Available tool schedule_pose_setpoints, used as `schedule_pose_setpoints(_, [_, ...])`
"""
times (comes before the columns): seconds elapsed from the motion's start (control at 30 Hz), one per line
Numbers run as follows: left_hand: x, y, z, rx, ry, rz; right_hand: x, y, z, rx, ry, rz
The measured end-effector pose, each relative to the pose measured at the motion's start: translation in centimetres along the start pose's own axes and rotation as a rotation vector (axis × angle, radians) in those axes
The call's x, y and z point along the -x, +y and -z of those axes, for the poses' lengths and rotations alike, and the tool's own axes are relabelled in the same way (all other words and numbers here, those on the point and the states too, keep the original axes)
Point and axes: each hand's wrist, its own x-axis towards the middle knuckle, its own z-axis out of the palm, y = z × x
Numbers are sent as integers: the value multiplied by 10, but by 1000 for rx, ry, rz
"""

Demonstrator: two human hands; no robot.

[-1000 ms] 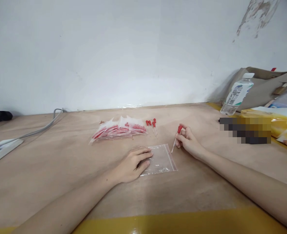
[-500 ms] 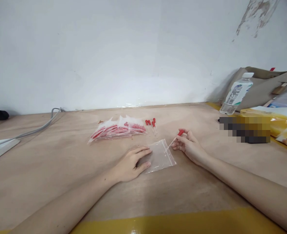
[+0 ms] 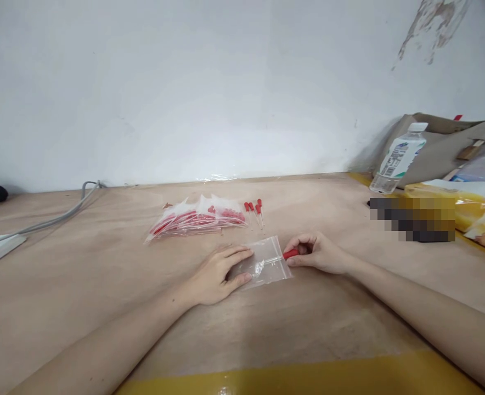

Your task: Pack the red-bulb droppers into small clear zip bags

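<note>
**Dropper at the bag's mouth**

The table (image 3: 102,285) spreads wide under my arms. The bottle (image 3: 396,159) leans well off at two o'clock from my work, and the pile (image 3: 197,219) of filled bags lies at eleven. My left hand (image 3: 218,274) lies flat with its fingers stretched out, pressing the bag (image 3: 267,263) from its nine o'clock side and gripping nothing. My right hand (image 3: 319,253) sits at the bag's three o'clock. Loose droppers (image 3: 255,211) lie near at twelve. My right fingers are pinched shut on the dropper (image 3: 291,254) by its red bulb, and its clear stem points to nine o'clock, into the bag's mouth.
</note>
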Motion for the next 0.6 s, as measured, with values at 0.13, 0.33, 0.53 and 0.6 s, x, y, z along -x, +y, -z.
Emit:
schedule_pose_setpoints(0.13, [0, 1, 0, -2, -3, 11, -2, 2, -11, 22, 34, 217])
schedule_pose_setpoints(0.33, [-1, 1, 1, 7, 1, 15, 0, 0, -23, -281, -172, 87])
schedule_pose_setpoints(0.53, [0, 2, 2, 82, 52, -37, -3, -3, -13, -250, -179, 1])
schedule_pose_setpoints(0.6, [3, 2, 4, 112, 78, -63, -4, -2, -8, -196, -177, -36])
